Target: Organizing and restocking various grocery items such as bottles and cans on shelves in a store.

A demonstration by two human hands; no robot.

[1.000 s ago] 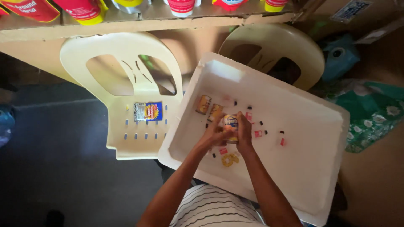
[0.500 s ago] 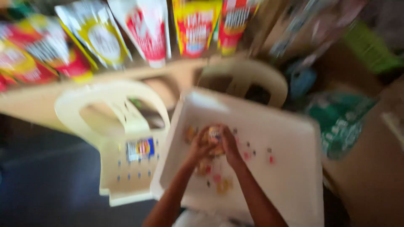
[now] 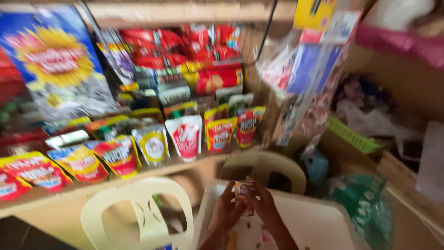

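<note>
Left hand (image 3: 227,209) and right hand (image 3: 264,206) together grip a small printed snack packet (image 3: 243,190) above the white plastic tray (image 3: 319,222), more packets unsorted below.

Both hands, the left hand (image 3: 226,214) and right hand (image 3: 264,209), are raised over the white tray (image 3: 319,227), with open air just above them; beyond, the shelf edge (image 3: 138,176) and its hanging snack packets (image 3: 185,136) block the way, and two cream chair backs (image 3: 138,208) crowd the left and front
</note>
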